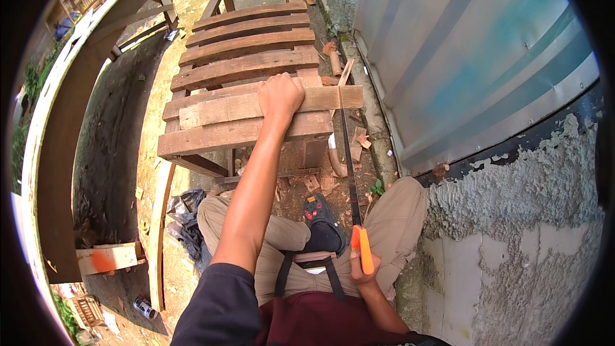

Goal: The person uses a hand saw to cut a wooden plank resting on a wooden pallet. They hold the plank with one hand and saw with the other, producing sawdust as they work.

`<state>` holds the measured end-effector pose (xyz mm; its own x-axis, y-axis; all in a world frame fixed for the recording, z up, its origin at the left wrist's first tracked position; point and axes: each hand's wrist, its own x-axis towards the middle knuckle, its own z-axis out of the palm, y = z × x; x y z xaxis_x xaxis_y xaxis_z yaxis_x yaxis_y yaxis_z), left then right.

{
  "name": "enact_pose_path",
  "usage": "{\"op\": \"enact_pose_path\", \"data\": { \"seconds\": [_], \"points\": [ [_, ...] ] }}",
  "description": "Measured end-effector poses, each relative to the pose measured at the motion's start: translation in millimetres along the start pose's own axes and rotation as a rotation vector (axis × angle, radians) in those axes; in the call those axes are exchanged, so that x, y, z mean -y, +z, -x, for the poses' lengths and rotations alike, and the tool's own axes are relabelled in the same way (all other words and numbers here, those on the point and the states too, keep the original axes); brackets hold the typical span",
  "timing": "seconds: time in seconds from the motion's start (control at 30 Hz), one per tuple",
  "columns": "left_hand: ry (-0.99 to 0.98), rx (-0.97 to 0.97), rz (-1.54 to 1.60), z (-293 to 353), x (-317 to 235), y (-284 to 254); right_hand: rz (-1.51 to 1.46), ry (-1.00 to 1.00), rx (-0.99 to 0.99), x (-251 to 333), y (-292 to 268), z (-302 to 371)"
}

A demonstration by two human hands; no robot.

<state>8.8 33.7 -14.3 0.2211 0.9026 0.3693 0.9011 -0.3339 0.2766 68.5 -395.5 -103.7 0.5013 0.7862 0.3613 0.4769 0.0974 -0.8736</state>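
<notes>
Gripping a saw point(352, 179) by its orange handle point(364, 250), the right hand point(365, 268) sits low; the blade point(346, 134) meets a board point(320, 98) near its right end. The left hand point(280, 97), curled tight, grasps that board, lying across a slatted bench point(246, 65) beside a metal wall point(474, 64).

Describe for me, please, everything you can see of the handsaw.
The handsaw has an orange handle, plastic by its look, and a long, narrow, dark blade that looks like metal; its teeth are too fine to make out. The right hand grips the handle, low in the view. From there the blade runs forward, its far part meeting the plank near that plank's right end. Any cut's depth cannot be told.
</notes>
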Motion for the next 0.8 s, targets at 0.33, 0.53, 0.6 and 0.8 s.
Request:
{"op": "enact_pose_path", "data": {
  "seconds": [0.33, 0.53, 0.6, 0.8],
  "points": [
    [0.264, -0.235, 0.259, 10.0, 5.7, -1.4, -0.136, -0.009, -0.115, -19.7, 76.1, -160.7],
    [0.568, -0.132, 0.166, 32.8, 16.7, -12.8, -0.302, 0.089, -0.031, -52.8, 76.4, -148.5],
    [0.572, -0.125, 0.147, 32.5, 18.8, -15.9, -0.31, 0.07, -0.048, -49.4, 80.5, -150.7],
    [0.642, -0.059, 0.087, 23.2, 23.6, -10.5, -0.309, 0.071, -0.31, 3.6, 83.4, -161.0]
  ]
}}
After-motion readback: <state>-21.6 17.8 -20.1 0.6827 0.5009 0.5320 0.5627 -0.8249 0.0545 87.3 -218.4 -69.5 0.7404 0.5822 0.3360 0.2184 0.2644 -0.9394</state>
